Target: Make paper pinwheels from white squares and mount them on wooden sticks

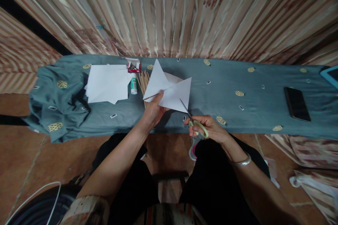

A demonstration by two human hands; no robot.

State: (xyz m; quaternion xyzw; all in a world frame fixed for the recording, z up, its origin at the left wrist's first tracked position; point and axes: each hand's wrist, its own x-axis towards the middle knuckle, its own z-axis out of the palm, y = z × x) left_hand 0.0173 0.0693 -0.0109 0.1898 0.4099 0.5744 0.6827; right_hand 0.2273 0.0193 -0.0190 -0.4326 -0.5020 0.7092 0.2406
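Note:
My left hand (156,109) pinches a sheet of white paper (177,93) near its middle, thumb on top and fingers beneath. The paper has a cut running in, and one pointed flap stands up at its upper left. My right hand (204,126) grips scissors (201,129) with pale green handles. Their blades lie at the lower right edge of the paper; I cannot tell how far apart they are. Several thin wooden sticks (144,80) lie partly under the paper. A green and white glue stick (133,84) is just left of them.
On the cloth-covered table (224,102), a stack of white paper (107,84) lies at left beside a small red box (133,66) of metal bits. A black phone (297,103) and a blue-edged device (330,75) lie at right. A curtain (169,14) hangs behind.

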